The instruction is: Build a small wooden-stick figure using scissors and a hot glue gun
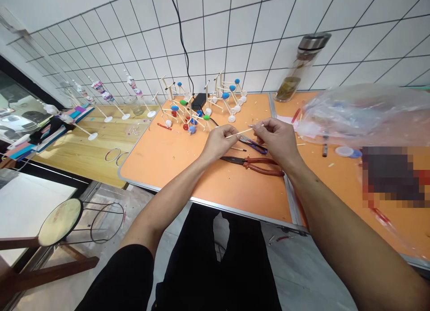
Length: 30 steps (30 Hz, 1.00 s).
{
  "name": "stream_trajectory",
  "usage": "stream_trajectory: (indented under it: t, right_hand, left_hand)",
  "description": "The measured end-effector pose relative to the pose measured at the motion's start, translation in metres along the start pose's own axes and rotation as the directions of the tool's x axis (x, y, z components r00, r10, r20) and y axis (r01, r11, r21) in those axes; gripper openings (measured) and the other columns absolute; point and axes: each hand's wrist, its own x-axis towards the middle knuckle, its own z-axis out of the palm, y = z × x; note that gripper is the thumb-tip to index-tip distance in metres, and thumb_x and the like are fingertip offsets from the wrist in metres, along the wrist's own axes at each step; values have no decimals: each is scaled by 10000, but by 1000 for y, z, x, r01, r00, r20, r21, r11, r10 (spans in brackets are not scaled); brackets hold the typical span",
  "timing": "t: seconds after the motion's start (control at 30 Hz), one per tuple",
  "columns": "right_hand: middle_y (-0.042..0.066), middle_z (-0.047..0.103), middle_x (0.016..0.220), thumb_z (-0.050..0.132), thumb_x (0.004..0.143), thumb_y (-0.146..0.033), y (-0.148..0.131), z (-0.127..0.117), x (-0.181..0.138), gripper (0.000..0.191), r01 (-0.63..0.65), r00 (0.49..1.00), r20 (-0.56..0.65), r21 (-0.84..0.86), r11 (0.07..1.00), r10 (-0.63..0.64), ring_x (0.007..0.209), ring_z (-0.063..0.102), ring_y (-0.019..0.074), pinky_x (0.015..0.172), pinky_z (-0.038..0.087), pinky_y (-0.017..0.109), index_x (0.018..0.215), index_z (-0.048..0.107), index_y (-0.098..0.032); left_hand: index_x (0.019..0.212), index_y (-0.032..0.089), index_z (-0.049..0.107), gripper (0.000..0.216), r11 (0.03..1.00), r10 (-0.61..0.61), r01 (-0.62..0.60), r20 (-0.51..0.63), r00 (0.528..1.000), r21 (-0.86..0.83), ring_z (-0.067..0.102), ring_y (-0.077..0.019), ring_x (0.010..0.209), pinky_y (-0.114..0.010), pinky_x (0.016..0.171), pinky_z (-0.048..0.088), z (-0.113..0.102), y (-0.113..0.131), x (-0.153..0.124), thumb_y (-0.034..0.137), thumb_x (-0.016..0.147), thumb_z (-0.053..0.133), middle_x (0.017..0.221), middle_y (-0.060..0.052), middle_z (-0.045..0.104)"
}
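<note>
A thin wooden stick (239,132) is held level above the orange table (174,158) between both hands. My left hand (219,143) is closed on its left end. My right hand (275,138) pinches its right end, fingers curled. Red-handled pliers (255,164) lie on the table just below the hands. Small scissors with dark handles (254,145) lie beside them, partly behind my right hand.
Several stick-and-bottle-cap models (201,107) stand at the table's back. A glass bottle (297,73) leans by the tiled wall. A clear plastic bag (366,114) lies at the right. A wooden table (83,145) with stick figures and a round stool (60,221) are at the left.
</note>
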Motion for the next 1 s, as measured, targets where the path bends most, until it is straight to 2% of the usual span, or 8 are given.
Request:
stream_trajectory:
  t: [0.27,0.47,0.67,0.77,0.8,0.87,0.93,1.0]
  right_hand:
    - [-7,628,625,858,886,-598,-10,6,-6,423,23,979,202,-34,999,-15,581,528,141,563,402,291,744,696,-234]
    - [2,639,687,809,915,-472,-14,13,-13,298,96,945,318,-46,994,-77,637,523,148,592,377,297,777,733,-219]
    - [-12,627,687,807,925,-532,-17,26,-24,332,97,826,558,-7,995,-76,632,501,148,610,365,308,819,745,-224]
    - [-1,678,721,793,920,-515,-21,25,-24,306,131,773,631,-60,990,-65,686,551,167,655,392,322,849,772,-218]
    - [3,683,729,787,920,-511,-21,23,-22,303,130,784,618,-74,989,-57,696,561,172,662,397,327,845,771,-217]
    - [15,691,751,778,923,-493,-20,15,-16,292,120,868,493,-95,988,-58,713,585,185,672,413,337,830,754,-217]
    - [35,720,801,760,924,-431,-15,6,-7,226,131,965,244,-132,983,-96,761,628,208,703,449,350,841,742,-221]
    - [44,736,814,729,927,-354,-9,-2,2,139,115,993,43,-196,974,-108,765,648,220,721,475,365,863,730,-231]
  left_hand:
    - [838,192,700,221,956,-98,68,-93,991,-284,589,-81,569,-218,605,461,-14,24,-6,264,873,906,699,16,731]
    - [903,196,681,336,887,-181,104,-133,974,-450,677,-84,575,-204,613,529,-24,25,-35,316,809,981,771,-4,804]
    - [919,174,737,462,768,-355,177,-181,917,-615,700,-67,612,-185,661,586,-31,15,-78,346,675,1090,784,4,793]
    - [878,177,736,494,787,-337,117,-262,905,-606,690,-67,598,-177,636,579,-40,12,-90,393,646,1114,765,3,785]
    - [881,181,740,495,807,-304,72,-307,902,-586,684,-65,597,-171,624,571,-46,11,-92,413,655,1113,763,6,783]
    - [878,188,734,483,844,-243,-7,-393,887,-536,679,-58,604,-162,622,569,-61,11,-91,430,686,1104,764,16,773]
    - [873,194,706,466,880,-203,-34,-439,875,-473,686,-60,609,-175,636,590,-78,11,-87,435,739,1082,818,12,792]
    - [915,202,675,461,907,-187,-21,-447,875,-420,727,-72,643,-198,680,624,-93,9,-81,477,821,1034,967,-29,856]
